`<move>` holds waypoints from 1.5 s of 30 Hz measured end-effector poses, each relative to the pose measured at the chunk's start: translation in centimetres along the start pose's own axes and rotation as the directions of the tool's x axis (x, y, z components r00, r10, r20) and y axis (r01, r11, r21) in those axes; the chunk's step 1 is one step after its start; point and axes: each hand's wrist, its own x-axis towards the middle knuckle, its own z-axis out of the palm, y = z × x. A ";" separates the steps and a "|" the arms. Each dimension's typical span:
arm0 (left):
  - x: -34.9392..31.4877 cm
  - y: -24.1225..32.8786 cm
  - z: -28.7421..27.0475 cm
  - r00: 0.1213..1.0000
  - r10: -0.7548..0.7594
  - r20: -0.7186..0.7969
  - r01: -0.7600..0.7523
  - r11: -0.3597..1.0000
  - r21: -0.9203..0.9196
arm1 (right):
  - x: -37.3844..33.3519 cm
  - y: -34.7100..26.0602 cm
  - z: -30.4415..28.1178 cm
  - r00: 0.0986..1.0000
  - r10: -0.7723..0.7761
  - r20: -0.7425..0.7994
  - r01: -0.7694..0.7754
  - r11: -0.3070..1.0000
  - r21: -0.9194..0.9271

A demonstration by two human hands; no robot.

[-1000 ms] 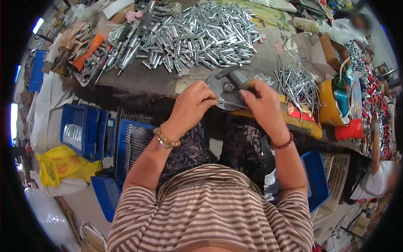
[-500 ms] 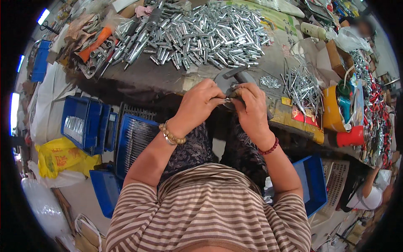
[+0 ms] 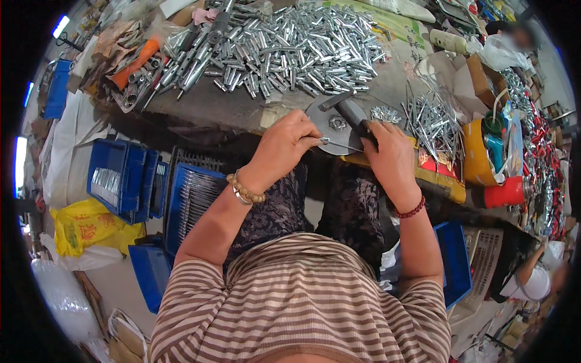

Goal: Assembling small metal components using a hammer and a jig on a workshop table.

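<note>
- While I monitor remotely, the left hand (image 3: 290, 138) pinches a slim rod (image 3: 346, 146) at its left end.
- From that hand, the rod's long axis runs rightward, dipping slightly, along the near edge of the round plate (image 3: 319, 116).
- I see the right hand (image 3: 390, 151) gripping the hammer (image 3: 351, 113); its contact with the rod: cannot tell.
- Rod: shiny metal; plate: flat, dull grey.

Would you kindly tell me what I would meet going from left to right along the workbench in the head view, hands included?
Long orange object, left hand, round grey plate, right hand, pile of thin metal rods, yellow container, red flask.
</note>
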 end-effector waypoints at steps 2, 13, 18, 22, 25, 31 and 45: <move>0.1 0.1 0.0 1.000 -0.007 0.009 0.007 1.000 -0.010 | -0.4 0.5 -0.1 0.997 0.053 0.063 -0.054 0.998 0.025; 0.2 -0.3 0.2 1.000 0.030 -0.005 -0.031 0.997 -0.064 | -5.6 -2.4 -3.2 0.993 -0.042 -0.111 0.067 0.971 0.230; 0.2 -0.4 0.2 0.999 0.039 -0.010 -0.040 0.998 -0.056 | -5.7 -2.6 -2.7 0.999 0.002 -0.054 0.012 0.966 0.259; 0.3 0.0 0.0 0.997 -0.058 0.043 0.061 0.996 -0.072 | -5.8 -3.2 -2.6 0.972 0.026 -0.235 0.055 0.942 0.332; 0.3 -0.2 0.1 1.000 -0.002 0.015 0.003 0.998 -0.065 | -6.5 -2.5 -1.6 0.992 -0.081 -0.098 0.096 0.981 0.167; 0.1 -0.2 0.0 1.000 -0.017 0.019 0.018 0.997 -0.074 | -6.3 -3.8 -2.4 0.965 0.060 -0.254 0.029 0.942 0.334; 0.2 -0.3 -0.4 0.999 -0.031 0.036 0.035 0.994 -0.099 | -5.3 -4.4 -5.1 0.957 -0.018 -0.288 0.113 0.941 0.319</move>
